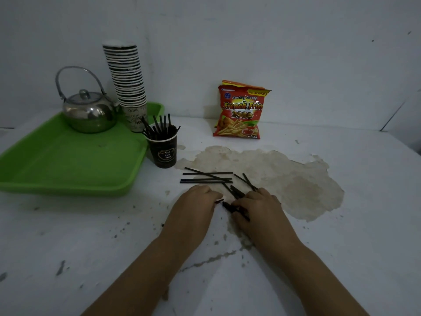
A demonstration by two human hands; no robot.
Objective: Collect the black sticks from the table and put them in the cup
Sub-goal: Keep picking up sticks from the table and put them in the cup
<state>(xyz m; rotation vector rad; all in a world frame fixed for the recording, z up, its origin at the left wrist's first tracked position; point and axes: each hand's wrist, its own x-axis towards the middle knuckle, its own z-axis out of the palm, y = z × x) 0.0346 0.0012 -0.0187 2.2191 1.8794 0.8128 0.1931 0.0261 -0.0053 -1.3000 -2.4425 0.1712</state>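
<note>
Hands point(227, 208) on thin black sticks point(206, 177)

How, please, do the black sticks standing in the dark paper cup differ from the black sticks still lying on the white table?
The black sticks in the dark paper cup stand nearly upright and fan out above the rim of the dark paper cup; the black sticks on the white table lie flat, several roughly parallel, others crossing. The cup's sticks are untouched, while the right hand and left hand rest over the nearest table sticks. Both sets look alike: thin, straight, black.
</note>
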